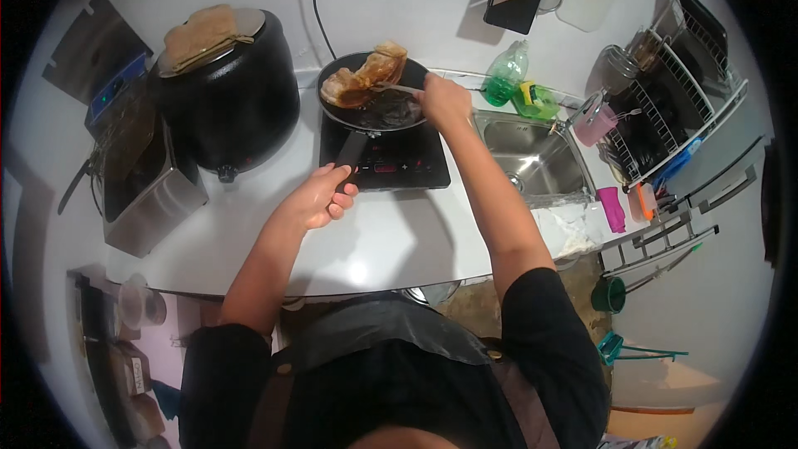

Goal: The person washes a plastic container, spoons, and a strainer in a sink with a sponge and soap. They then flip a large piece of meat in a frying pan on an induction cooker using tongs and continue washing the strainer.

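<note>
My left hand (323, 197) grips the black handle of a frying pan (386, 115), which sits over the back part of a black induction cooktop (405, 165). Browned pieces of meat (368, 75) lie in the left half of the pan, coated in a dark sauce. One piece is raised, its top edge above the far rim. A utensil with a slim pale shaft (399, 88) reaches from my right hand (446, 100) to the meat; whether it is a fork or tongs I cannot tell. Dark liquid glistens on the pan's bare right side.
Left of the cooktop stands a black soup kettle (230, 106) with a folded cloth (202, 34) on its lid. Beside it is a stainless deep fryer (153, 199). To the right are a steel sink (530, 149), a green soap bottle (506, 75) and a dish rack (673, 100).
</note>
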A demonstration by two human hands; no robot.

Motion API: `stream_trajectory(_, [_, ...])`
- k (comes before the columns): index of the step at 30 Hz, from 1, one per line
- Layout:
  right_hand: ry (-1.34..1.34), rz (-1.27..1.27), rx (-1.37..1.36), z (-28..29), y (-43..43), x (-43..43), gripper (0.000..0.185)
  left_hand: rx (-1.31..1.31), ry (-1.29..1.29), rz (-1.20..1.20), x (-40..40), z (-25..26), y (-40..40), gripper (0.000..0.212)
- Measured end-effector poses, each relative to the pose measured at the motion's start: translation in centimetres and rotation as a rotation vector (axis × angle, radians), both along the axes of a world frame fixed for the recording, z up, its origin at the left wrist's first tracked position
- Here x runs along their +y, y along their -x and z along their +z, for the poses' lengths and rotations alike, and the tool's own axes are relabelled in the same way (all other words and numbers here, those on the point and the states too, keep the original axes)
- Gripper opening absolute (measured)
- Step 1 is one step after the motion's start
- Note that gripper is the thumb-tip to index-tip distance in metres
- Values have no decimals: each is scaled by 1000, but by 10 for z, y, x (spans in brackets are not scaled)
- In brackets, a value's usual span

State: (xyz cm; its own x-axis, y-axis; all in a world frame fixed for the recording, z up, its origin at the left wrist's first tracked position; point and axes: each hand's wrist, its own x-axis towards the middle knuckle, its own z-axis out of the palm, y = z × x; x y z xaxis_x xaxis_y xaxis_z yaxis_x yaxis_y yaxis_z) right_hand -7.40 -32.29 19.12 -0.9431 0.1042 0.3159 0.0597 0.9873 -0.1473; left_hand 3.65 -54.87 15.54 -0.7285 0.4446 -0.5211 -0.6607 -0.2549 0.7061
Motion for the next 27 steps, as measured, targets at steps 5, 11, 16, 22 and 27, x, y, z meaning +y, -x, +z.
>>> stream_trajectory(5, [-154, 55, -8, 20, 31, -14, 26, 25, -28, -51, 0, -2, 0, 11])
stream_trajectory(11, [-404, 212, -44, 53, 42, -12, 18, 8, -10, -16, -1, -2, -1, 11])
stream_trajectory(16, [-752, 372, -99, 101, 54, -31, 16, 9, -22, -66, -7, -2, 4, 10])
stream_trajectory(22, [-1072, 574, -148, 122, 84, -75, 21, -24, -72, -79, -13, -2, 3, 11])
stream_trajectory(27, [-1320, 720, -268, 123, 113, -115, 20, -48, -109, -45, -11, -1, 1, 22])
